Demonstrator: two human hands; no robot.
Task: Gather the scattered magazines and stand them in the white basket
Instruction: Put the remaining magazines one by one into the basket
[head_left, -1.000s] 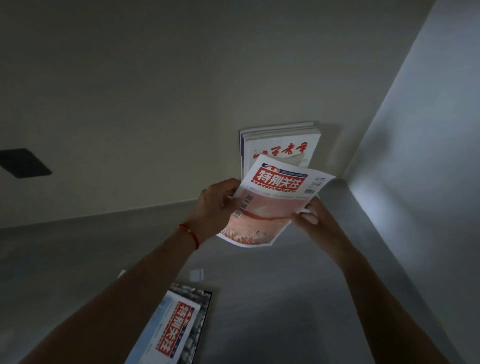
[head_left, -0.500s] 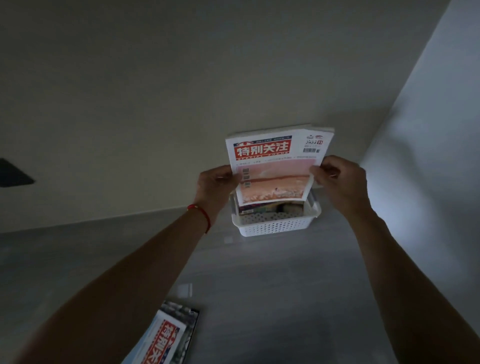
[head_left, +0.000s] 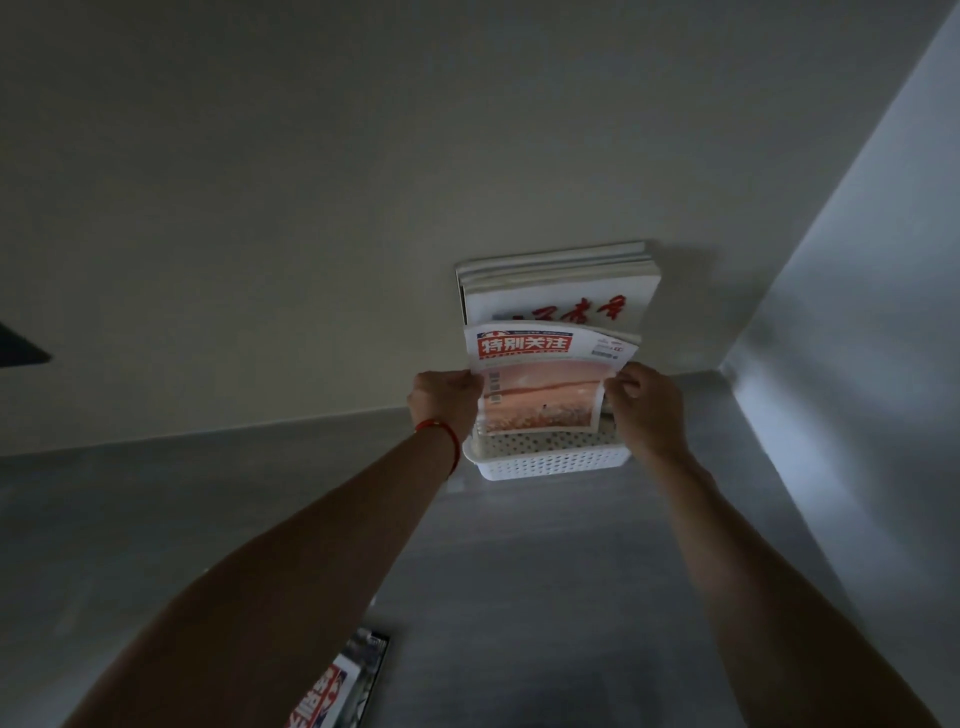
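Note:
A white perforated basket (head_left: 550, 462) stands on the grey surface against the back wall. Several magazines (head_left: 561, 291) stand upright in it, leaning on the wall. I hold a magazine with a red title block and a pink picture (head_left: 543, 382) upright by its two side edges, its lower end inside the basket in front of the others. My left hand (head_left: 444, 397) pinches its left edge and my right hand (head_left: 644, 408) pinches its right edge. More magazines (head_left: 337, 686) lie flat at the bottom of the view, partly cut off.
The basket sits near the corner where the back wall meets a pale side wall (head_left: 857, 338) on the right. A dark rectangle (head_left: 21, 348) shows on the wall at far left. A small white scrap (head_left: 456, 484) lies left of the basket.
The held magazine turned upright, moved forward over the basket, then lowered into it in front of the standing magazines. Both hands followed it down.

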